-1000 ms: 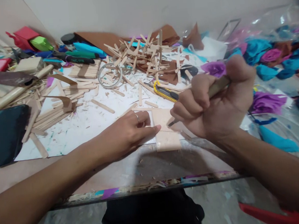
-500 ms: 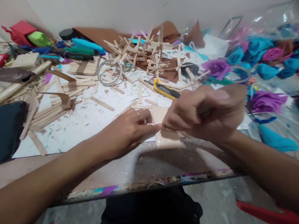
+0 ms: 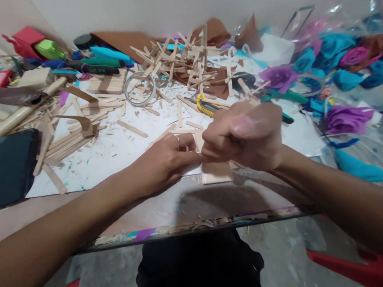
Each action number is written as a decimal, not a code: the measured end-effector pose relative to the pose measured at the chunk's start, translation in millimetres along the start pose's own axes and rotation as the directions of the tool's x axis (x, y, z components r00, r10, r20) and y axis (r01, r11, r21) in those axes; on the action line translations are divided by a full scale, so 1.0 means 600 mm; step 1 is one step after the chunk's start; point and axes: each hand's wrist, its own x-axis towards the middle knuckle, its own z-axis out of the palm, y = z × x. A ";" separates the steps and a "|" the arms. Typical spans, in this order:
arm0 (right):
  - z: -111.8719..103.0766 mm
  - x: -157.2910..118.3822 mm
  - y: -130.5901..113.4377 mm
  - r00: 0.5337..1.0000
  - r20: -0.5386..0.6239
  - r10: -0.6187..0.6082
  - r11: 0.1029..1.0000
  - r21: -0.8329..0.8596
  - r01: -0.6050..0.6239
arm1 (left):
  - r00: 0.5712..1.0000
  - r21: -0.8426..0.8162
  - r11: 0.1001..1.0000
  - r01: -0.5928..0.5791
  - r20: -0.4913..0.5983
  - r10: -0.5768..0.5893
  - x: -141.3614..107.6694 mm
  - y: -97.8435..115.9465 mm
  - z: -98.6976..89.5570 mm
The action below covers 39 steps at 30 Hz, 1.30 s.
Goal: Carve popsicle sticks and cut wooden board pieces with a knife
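Observation:
My left hand point(image 3: 169, 160), with a ring on one finger, rests at the front edge of the white paper. Its fingers are bent and its fingertips press at the left side of a flat pale wooden piece point(image 3: 217, 172). Above that piece is my right hand point(image 3: 243, 135), its fingers curled with the thumb on top; it hides part of the wood, and what it grips, if anything, is hidden. Behind my right hand lies a yellow and black cutter point(image 3: 206, 106), partly covered by it.
Craft sticks point(image 3: 67, 141) and a dark phone point(image 3: 11, 167) lie on the left. A clear tape roll point(image 3: 139, 89) and piled sticks point(image 3: 175, 61) are farther back. Paper flowers point(image 3: 349, 119) and green-handled pliers point(image 3: 285, 96) are on the right.
My right hand has moved left over the wooden piece, uncovering the green-handled tool behind it. My left hand stays at the piece. The whole view has shifted slightly.

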 end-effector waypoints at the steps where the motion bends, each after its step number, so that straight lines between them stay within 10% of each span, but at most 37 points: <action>1: 0.002 -0.001 0.002 1.000 -0.023 -0.001 0.999 0.040 0.002 | 1.000 0.013 1.000 -0.008 0.016 0.008 0.000 0.001 -0.001; 12: -0.011 -0.006 -0.054 0.901 -0.428 -0.077 0.972 0.167 0.163 | 0.997 0.130 0.992 0.005 0.072 -0.014 -0.004 0.009 -0.004; 23: -0.006 0.002 0.000 0.897 -0.432 0.088 0.963 0.268 0.034 | 0.996 0.188 0.979 -0.082 0.033 0.078 -0.006 0.017 0.008; 30: 0.018 0.014 -0.001 0.766 -0.639 0.070 0.985 0.168 0.050 | 0.995 0.254 0.962 -0.100 0.043 0.092 -0.004 0.021 0.009; 39: 0.018 0.020 0.006 0.712 -0.700 0.058 0.998 0.068 -0.015 | 0.996 0.271 0.958 -0.088 0.010 0.089 -0.001 0.022 0.015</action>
